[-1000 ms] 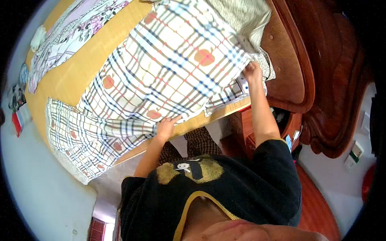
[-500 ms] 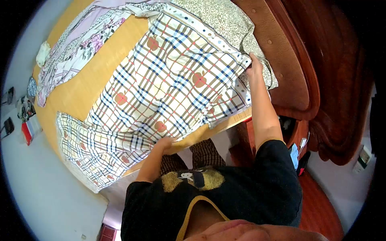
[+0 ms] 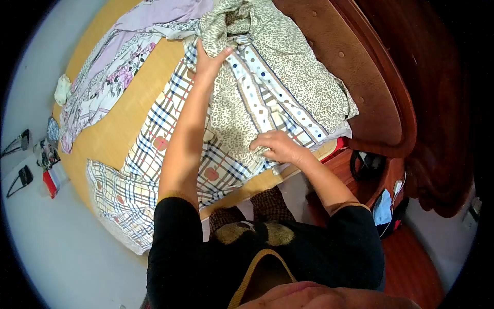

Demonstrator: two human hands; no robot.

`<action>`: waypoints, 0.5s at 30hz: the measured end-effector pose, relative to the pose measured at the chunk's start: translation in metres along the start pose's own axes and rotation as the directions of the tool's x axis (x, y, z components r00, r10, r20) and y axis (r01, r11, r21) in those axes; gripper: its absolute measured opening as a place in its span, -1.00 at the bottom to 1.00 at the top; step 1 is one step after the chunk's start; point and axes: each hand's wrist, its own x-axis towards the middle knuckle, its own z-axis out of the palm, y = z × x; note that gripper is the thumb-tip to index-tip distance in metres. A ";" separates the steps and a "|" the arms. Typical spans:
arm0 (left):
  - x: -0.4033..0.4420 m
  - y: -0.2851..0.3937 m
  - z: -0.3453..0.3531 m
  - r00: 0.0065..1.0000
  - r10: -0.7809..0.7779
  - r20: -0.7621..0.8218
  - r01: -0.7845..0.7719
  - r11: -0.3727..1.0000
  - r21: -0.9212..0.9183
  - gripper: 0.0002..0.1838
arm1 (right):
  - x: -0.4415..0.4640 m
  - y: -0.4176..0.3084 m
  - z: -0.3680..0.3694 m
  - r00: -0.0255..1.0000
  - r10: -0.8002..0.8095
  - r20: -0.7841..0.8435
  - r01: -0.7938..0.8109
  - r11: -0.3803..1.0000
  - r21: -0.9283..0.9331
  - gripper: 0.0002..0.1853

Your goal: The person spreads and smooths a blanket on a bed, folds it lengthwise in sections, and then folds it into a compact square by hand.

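A duvet cover with a plaid apple print (image 3: 160,143) lies spread over the bed. A leopard-print part (image 3: 231,116) is folded over the plaid, with dotted border strips (image 3: 261,73) running beside it. At the far end of this fold, my left hand (image 3: 208,64) grips the bunched leopard-print cloth, thumb apart and fingers partly hidden. Nearer my body, my right hand (image 3: 278,146) has its fingers curled onto the fold's near edge. Another leopard-print stretch (image 3: 303,64) lies toward the headboard.
The brown padded headboard (image 3: 355,67) with its dark wood frame borders the right. Lilac floral bedding (image 3: 121,72) lies across the bare yellow mattress surface (image 3: 110,121). Beside the bed stands a reddish wooden nightstand (image 3: 381,177) with a blue cloth (image 3: 382,207) near it.
My left hand has moved from the near bed edge up to the far side. My right hand has come down and inward. The leopard-print part is now turned over the plaid.
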 end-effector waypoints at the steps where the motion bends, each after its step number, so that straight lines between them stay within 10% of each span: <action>1: 0.024 -0.016 -0.005 0.997 0.019 -0.075 -0.004 0.981 0.196 0.12 | 0.000 -0.003 0.003 1.000 0.001 -0.009 -0.001 1.000 0.003 -0.69; 2: 0.040 -0.019 -0.012 0.989 0.002 -0.145 0.046 0.944 0.326 0.09 | 0.000 -0.008 0.005 0.997 0.002 -0.073 0.005 0.995 0.098 -0.69; 5: 0.071 -0.015 -0.032 0.941 -0.295 -0.164 0.267 0.948 -0.176 -0.42 | -0.011 -0.021 -0.003 0.985 0.169 -0.040 -0.152 0.951 0.270 -0.70; 9: 0.093 0.056 -0.030 0.979 -0.156 -0.133 0.102 0.934 -0.343 -0.68 | -0.026 -0.021 -0.003 0.883 0.354 -0.307 -0.143 0.828 0.542 -0.55; 15: 0.137 0.139 0.047 0.997 0.073 -0.001 -0.066 0.889 -0.453 -0.79 | -0.022 -0.045 -0.030 0.488 0.670 -0.560 0.398 0.400 0.825 -0.49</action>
